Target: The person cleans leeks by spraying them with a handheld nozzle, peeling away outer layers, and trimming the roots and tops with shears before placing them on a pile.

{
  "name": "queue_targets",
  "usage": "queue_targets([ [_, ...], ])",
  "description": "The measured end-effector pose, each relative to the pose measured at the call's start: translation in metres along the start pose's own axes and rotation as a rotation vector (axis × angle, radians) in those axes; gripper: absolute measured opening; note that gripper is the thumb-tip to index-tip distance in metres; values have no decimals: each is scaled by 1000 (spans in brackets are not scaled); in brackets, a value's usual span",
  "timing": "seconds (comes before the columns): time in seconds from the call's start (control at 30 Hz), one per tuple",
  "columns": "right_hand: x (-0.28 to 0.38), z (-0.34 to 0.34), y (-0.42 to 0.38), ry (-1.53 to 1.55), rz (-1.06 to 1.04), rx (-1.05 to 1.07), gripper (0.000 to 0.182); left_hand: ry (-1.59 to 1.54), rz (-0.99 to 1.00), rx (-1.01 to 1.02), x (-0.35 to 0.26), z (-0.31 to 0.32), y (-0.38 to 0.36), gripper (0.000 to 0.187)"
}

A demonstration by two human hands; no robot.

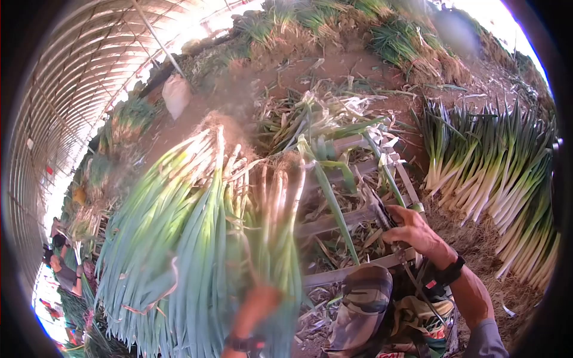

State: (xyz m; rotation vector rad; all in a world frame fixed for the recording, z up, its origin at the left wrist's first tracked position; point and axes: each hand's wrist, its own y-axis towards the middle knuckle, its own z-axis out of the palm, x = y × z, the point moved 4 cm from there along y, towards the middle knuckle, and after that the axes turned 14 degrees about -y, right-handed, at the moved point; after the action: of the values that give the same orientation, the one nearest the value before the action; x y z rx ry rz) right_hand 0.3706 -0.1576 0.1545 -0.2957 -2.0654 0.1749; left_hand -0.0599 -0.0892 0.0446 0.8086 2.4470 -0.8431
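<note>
A large heap of green onions [173,238] fills the left side, leaves toward me and roots pointing away. Over the lower right of this heap is my left hand [259,304], smeared by motion, so its fingers do not show clearly. My right hand [412,232] is closed around a dark air gun [379,206], from which a thin hose [421,289] trails down past my knee. Beyond the air gun, a few loose leaves [334,197] lie across a slatted metal frame [340,224]. Soil still clings to the roots of the heaped onions.
Cleaned green onions [495,173] lie in a long row on the right. Peeled scraps [322,113] litter the ground ahead. More bundles [412,48] stand at the back. A pale sack [176,95] is at the upper left. Another person [65,268] is at the far left.
</note>
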Motion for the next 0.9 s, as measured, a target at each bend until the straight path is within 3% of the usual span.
queue_targets([
  [0.1,-17,3,17,127,-63,-59,80,-96,-14,374,-20,6,-26,41],
  [0.13,-16,7,17,284,7,-24,80,-171,-45,476,-30,2,-31,43],
  [0.23,-22,19,26,393,-29,7,78,-1057,-144,288,-41,-28,-22,54],
  [0.33,-8,16,23,306,-50,-41,65,-1158,-116,-259,-15,-59,32,60],
  [0.4,-22,20,28,388,-146,-17,63,-525,-70,-706,5,-72,72,58],
  [0.5,-33,13,30,316,-243,-2,74,-215,-283,-653,60,-54,126,56],
  [0.53,-15,9,22,381,-129,-4,78,-91,-292,-693,49,-53,129,55],
  [0.57,-5,7,16,444,-14,-2,81,-52,-338,-676,46,-50,132,55],
  [0.63,-1,6,12,445,4,-17,80,21,-428,-646,44,-44,137,55],
  [0.8,2,-1,5,481,10,-10,81,-46,-377,-432,51,-34,151,48],
  [0.9,-5,1,7,520,-12,-35,79,-51,-400,-411,21,-1,159,47],
])
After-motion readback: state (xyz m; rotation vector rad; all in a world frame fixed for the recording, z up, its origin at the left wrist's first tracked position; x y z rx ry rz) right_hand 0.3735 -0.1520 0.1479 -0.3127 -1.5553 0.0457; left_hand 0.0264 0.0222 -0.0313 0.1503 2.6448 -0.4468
